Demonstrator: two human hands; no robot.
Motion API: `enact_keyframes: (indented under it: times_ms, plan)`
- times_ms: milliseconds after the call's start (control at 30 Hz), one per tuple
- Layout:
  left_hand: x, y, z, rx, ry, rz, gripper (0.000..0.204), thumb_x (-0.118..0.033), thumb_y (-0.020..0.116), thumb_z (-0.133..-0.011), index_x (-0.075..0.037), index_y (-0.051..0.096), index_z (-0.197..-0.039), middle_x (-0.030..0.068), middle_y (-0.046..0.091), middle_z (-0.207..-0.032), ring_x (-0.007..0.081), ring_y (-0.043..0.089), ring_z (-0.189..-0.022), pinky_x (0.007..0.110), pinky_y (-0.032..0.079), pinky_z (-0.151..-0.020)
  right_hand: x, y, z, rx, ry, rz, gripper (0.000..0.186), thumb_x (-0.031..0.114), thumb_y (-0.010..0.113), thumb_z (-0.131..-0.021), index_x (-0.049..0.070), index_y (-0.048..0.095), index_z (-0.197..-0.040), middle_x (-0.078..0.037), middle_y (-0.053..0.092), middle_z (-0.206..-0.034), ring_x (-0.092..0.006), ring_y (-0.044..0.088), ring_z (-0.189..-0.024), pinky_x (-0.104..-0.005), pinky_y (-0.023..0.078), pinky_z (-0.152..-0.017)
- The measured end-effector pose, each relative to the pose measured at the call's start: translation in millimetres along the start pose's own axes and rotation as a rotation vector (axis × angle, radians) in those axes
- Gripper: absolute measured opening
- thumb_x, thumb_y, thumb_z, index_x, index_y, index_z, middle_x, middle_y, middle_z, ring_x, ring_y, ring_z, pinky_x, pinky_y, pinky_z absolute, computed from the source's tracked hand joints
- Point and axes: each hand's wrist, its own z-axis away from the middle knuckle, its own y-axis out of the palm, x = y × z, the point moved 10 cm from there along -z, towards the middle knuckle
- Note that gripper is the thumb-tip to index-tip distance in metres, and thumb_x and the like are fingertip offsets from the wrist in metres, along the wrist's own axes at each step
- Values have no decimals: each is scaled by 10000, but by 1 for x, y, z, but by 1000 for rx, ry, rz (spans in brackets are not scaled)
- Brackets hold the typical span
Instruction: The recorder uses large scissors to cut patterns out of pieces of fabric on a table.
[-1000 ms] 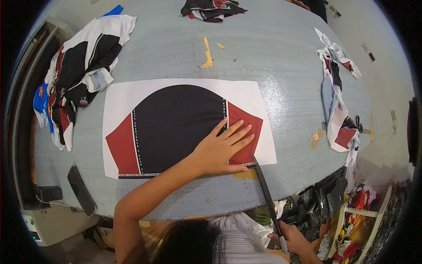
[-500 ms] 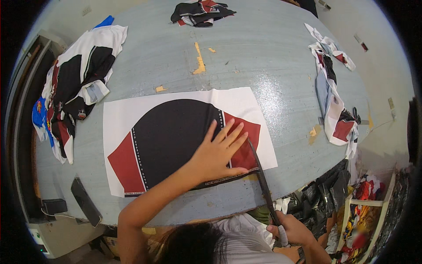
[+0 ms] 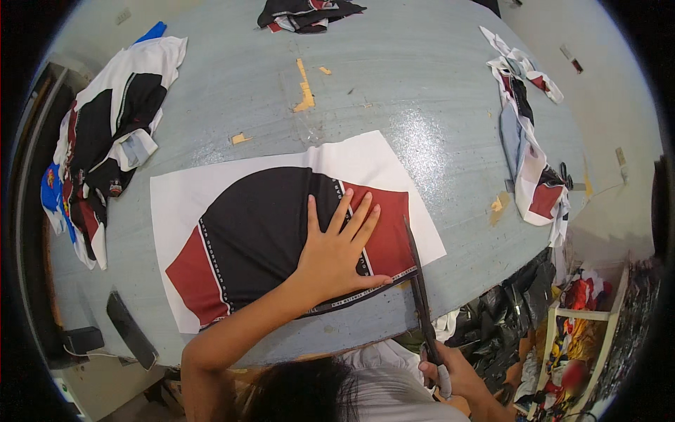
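Note:
A printed fabric panel (image 3: 256,218) lies on the table, with a black rounded middle, dark red side sections and a white margin. My left hand (image 3: 337,257) rests flat on its right part, fingers spread over the black and red areas. A small ridge of cloth rises above the fingertips. Close to the table's near edge, my right hand (image 3: 458,376) grips the handles of long dark scissors (image 3: 422,306). Their blades reach up along the right border of the red section, at the white margin. Whether the blades are apart is hard to make out.
Heaps of printed cloth lie at the left (image 3: 112,133), far edge (image 3: 309,15) and right (image 3: 524,141) of the table (image 3: 232,84). A black phone-like slab (image 3: 131,330) lies near left. Black plastic bags (image 3: 506,302) and a shelf of colourful cloth (image 3: 580,314) stand at right.
The panel has turned slightly and bunched up under my left hand, its left side sitting lower in view. The scissors remain at the red section's right border. The whole view has shifted a little.

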Motion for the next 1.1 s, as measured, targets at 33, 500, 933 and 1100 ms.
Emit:
enact_keyframes:
  times_ms: [33, 500, 933, 1100]
  plan:
    - [-1, -1, 1, -4, -35, 4, 1039, -780, 514, -679, -30, 378, -1384, 142, 291, -1479, 337, 177, -1395, 725, 36, -1005, 0, 1, -1, -14, -45, -9, 503, 478, 609, -852, -10, 503, -918, -74, 561, -629, -147, 563, -561, -278, 448, -534]
    - [-10, 3, 12, -9, -195, -6, 1083, -787, 527, -663, 3, 361, -1385, 175, 248, -1492, 382, 134, -1395, 778, -9, -933, 8, 10, 8, -94, -79, -141, 419, 419, 596, -884, 13, 494, -908, -48, 535, -643, -131, 539, -579, -277, 434, -550]
    - [-11, 0, 15, -29, -234, 5, 1055, -735, 577, -654, -2, 365, -1383, 152, 272, -1481, 367, 155, -1390, 786, 52, -931, 19, 6, 12, -123, 5, -32, 431, 423, 596, -884, 5, 495, -886, -59, 533, -597, -129, 544, -531, -280, 436, -512]
    - [-11, 1, 15, -32, -232, 10, 1063, -739, 574, -651, 0, 360, -1384, 155, 274, -1478, 371, 153, -1390, 789, 53, -928, 24, 5, 15, -139, 41, 20, 463, 449, 598, -877, -3, 501, -888, -57, 543, -582, -129, 557, -518, -278, 438, -489]
